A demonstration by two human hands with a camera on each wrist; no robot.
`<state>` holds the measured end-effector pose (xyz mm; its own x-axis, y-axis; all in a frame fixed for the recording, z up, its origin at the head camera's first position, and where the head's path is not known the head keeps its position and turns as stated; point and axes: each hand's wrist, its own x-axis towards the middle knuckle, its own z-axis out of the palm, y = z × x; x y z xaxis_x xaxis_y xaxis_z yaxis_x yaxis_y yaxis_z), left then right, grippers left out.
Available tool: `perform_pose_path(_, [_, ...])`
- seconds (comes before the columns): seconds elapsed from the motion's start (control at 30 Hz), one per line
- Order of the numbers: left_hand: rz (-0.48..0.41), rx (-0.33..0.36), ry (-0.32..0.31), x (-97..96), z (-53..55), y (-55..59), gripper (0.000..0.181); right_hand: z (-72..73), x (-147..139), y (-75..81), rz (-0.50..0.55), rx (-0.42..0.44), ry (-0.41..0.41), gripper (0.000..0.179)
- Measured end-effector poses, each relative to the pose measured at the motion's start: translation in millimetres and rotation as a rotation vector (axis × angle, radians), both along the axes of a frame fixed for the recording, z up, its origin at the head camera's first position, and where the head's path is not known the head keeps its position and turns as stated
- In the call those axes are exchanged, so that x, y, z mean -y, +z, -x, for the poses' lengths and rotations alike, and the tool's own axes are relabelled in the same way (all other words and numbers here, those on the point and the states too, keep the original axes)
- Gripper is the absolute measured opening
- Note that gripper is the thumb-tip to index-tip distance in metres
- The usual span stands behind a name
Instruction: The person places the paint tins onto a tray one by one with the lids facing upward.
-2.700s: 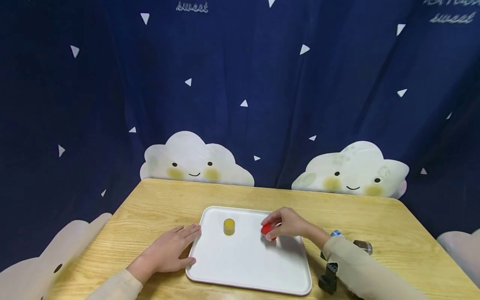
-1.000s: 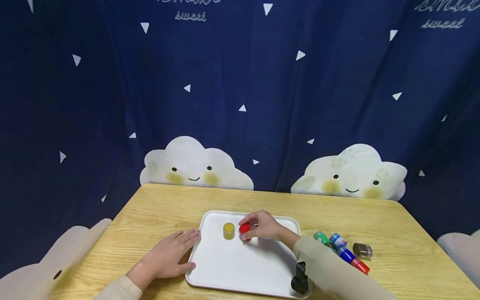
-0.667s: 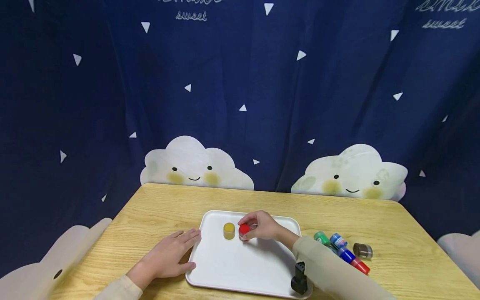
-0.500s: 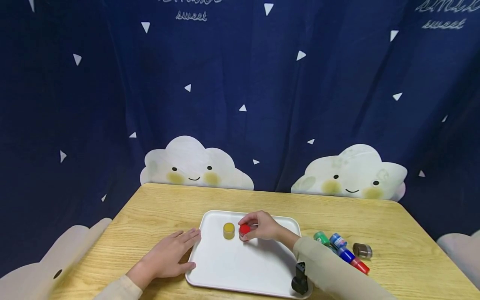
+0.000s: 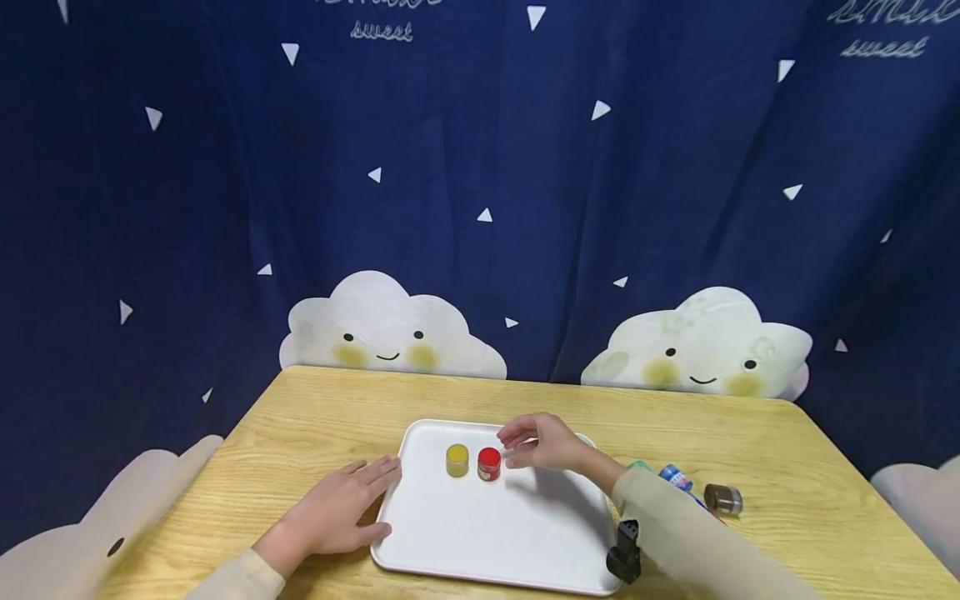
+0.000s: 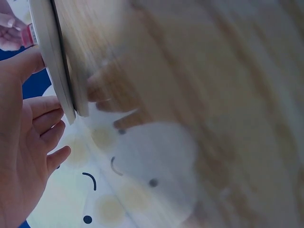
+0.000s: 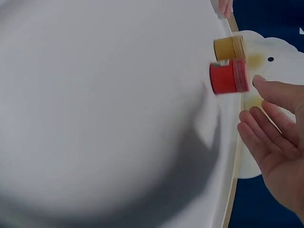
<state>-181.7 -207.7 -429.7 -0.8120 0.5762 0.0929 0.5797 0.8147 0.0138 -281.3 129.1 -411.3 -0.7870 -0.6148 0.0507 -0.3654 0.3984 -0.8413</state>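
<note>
A red paint jar [image 5: 489, 464] stands upright on the white tray [image 5: 495, 533], just right of a yellow paint jar [image 5: 457, 460], with a small gap between them. Just to the right of the red jar hovers my right hand [image 5: 551, 442], its fingers loosely bent and apart from the jar. In the right wrist view the thumb tip is near the lid of the red jar [image 7: 229, 76], and nothing is in the hand. My left hand [image 5: 337, 508] touches the tray's left rim with extended fingers; the left wrist view shows its fingers [image 6: 45, 121] along the edge.
On the wooden table [image 5: 345, 417], right of the tray, lie a blue jar [image 5: 676, 477] and a brown jar [image 5: 723, 498]. Other coloured jars there are mostly hidden by my right sleeve [image 5: 697, 533]. A dark blue curtain [image 5: 435, 233] hangs behind the table.
My right hand carried the red jar left across the tray to beside the yellow one. It has now let go and drawn back to the right. The left hand has stayed put.
</note>
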Motion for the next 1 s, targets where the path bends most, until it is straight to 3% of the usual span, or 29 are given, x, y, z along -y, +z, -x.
perform_pose_path(0.33, [-0.005, 0.010, 0.009, 0.2, 0.5, 0.3, 0.070, -5.1, -40, 8.7, -0.080, -0.048, -0.031, 0.037])
perform_pose_path(0.63, [-0.003, 0.004, 0.008, -0.7, 1.1, 0.7, 0.070, -21.0, -74, 26.3, -0.161, -0.100, -0.038, 0.032])
perform_pose_path(1.0, [-0.006, 0.026, 0.017, -1.4, -0.3, 2.0, 0.071, -42.3, -117, 31.5, -0.242, -0.160, -0.092, 0.033])
